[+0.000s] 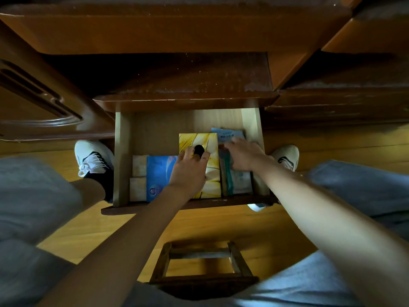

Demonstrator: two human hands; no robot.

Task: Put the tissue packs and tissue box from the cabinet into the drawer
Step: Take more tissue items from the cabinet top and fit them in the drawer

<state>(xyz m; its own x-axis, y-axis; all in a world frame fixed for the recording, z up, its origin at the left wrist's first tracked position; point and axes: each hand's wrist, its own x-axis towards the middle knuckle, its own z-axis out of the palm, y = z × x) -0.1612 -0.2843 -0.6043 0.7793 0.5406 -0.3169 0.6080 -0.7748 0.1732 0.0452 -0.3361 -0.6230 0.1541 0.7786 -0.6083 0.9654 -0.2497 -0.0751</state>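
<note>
The open wooden drawer (122, 151) lies below me. A yellow tissue box (199, 138) with a black oval opening sits in its middle. My left hand (190, 171) rests on top of the box, fingers bent beside the opening. Left of the box lie a blue tissue pack (158, 173) and two small pale packs (139, 166). On the right side, my right hand (242, 156) lies with spread fingers on several blue-and-white tissue packs (240, 181); another pack (228, 134) shows beyond its fingertips.
The dark cabinet compartment (155, 74) is open above the drawer, its door (33, 96) swung out to the left. A small wooden stool (203, 269) stands between my knees. My shoes (93, 158) flank the drawer on the wooden floor.
</note>
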